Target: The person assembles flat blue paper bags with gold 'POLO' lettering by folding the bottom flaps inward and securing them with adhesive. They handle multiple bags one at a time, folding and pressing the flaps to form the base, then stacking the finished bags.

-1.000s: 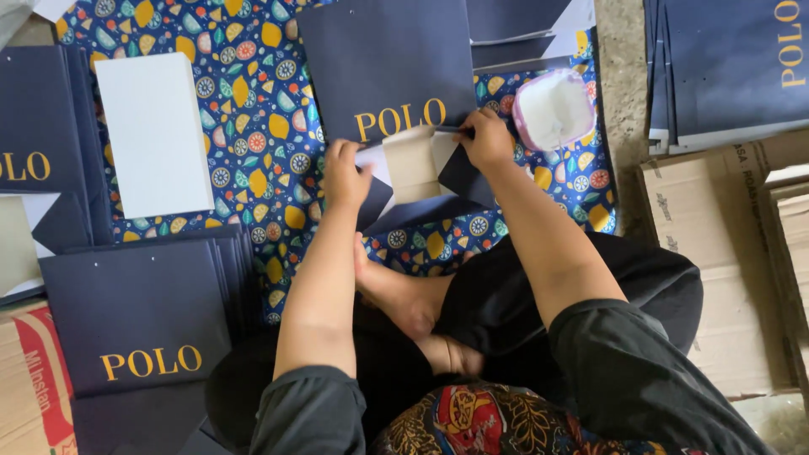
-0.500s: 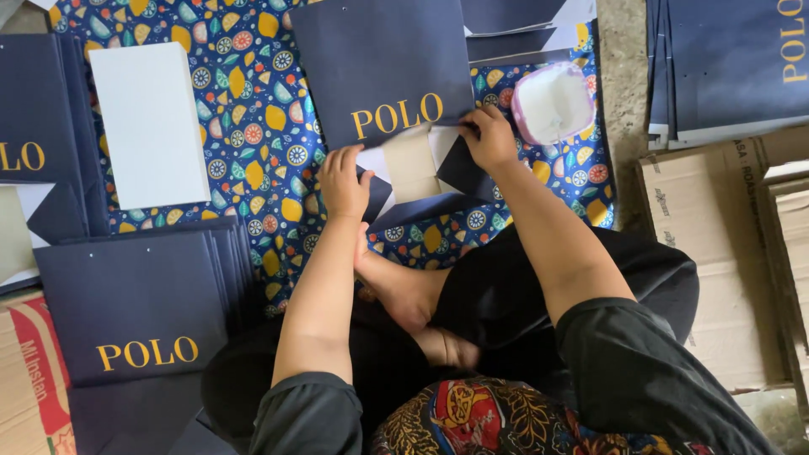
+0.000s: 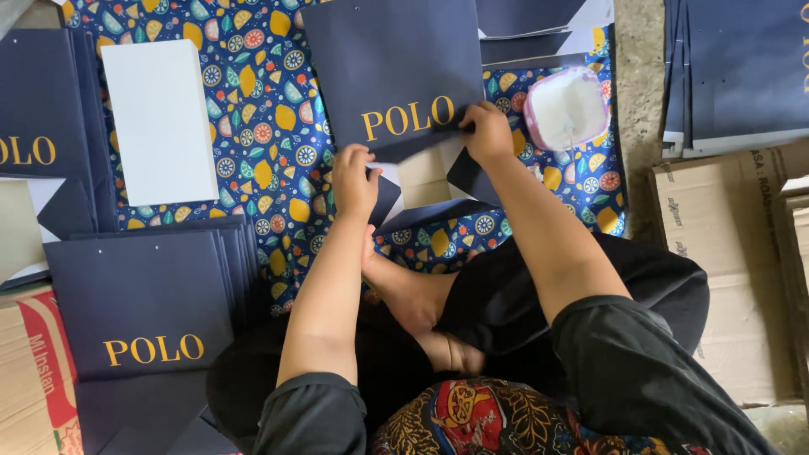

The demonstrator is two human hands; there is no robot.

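At the bottom of the frame, dark trousers, a patterned garment and bare feet of a seated person are seen. Just above, in the centre, the left hand [image 3: 354,179] is pressed with bent fingers on the left bottom flap of a navy paper bag [image 3: 396,76], and the right hand [image 3: 487,132] is pressed on the right flap; both are closed down on the folds rather than wrapped around anything. The bag lies flat on a blue cloth with a fruit pattern [image 3: 261,109]. Its long axis runs away from the person, towards the upper edge of the frame, and its open bottom end is turned to the hands. The two hands are about equally near to it.

To the right of the right hand, a pink tub of white paste [image 3: 566,108] is placed. At lower left, a stack of navy bags with gold lettering [image 3: 139,303] is seen, and at upper left a white rectangular card [image 3: 160,118]. Further navy sheets [image 3: 733,67] lie at upper right, above brown cardboard boxes [image 3: 725,253].
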